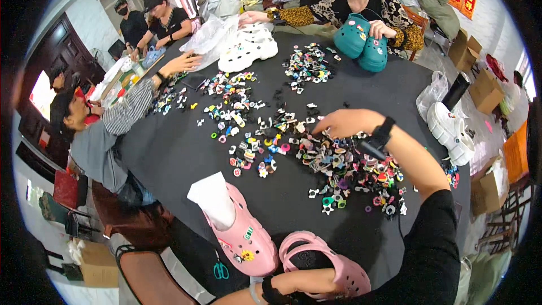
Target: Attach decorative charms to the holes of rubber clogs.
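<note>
My right hand (351,123) is over a heap of small colourful shoe charms (344,164), its fingers bent down and together among them; whatever they pinch is too small to make out. My left forearm crosses the opening of a pink clog (353,271) at the bottom, and the left hand (324,281) is at that clog with its fingers hidden. Left of it, a second pink clog (251,248) bears several charms, one a yellow flower, and has white paper (213,199) stuffed in its heel.
More charms (231,99) spread over the black table (175,164). Teal scissors (221,270) lie near the left clog. White clogs (248,48) stand at the far side, another white pair (450,133) at right. A person opposite holds teal clogs (361,42); another person's hand (179,65) reaches in from the left.
</note>
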The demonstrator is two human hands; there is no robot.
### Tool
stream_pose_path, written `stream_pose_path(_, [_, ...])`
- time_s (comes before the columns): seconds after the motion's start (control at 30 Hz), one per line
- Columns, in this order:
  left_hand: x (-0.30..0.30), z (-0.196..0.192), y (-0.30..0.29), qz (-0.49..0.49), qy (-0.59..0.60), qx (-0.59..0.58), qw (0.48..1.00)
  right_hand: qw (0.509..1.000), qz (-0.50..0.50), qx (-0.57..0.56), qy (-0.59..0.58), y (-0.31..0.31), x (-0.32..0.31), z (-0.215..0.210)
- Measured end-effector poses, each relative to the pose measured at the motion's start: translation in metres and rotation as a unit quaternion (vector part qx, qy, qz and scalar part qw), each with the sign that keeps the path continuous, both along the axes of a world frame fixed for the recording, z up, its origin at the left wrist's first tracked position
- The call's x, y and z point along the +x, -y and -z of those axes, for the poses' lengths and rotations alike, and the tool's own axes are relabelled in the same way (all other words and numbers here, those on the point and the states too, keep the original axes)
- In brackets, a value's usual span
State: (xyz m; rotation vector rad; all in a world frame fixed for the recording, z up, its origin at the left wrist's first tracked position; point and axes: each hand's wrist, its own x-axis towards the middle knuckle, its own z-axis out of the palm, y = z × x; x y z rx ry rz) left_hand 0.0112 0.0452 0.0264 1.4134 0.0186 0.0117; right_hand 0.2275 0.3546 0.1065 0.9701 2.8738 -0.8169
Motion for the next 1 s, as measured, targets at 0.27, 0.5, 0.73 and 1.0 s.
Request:
stream_pose_path(0.27, [-0.005, -0.039, -0.012, 0.012, -0.150, -0.143, 0.978, 0.876, 0.470, -0.106, -0.029, -0.020, 0.087, 0.043])
stream_pose_path(0.5, [-0.013, -0.043, -0.004, -0.056, -0.149, -0.166, 0.973, 0.928, 0.306, -0.162, -0.137, -0.016, 0.030, 0.058])
stream_pose_path(0.73, [-0.012, -0.021, -0.003, 0.008, -0.156, -0.141, 0.978, 0.930, 0.176, -0.189, -0.262, 0.048, -0.024, -0.003])
stream_pose_path(1.0, [-0.013, -0.035, -0.003, -0.018, -0.124, -0.121, 0.985, 0.932, 0.033, -0.358, 0.055, 0.152, -0.047, -0.001])
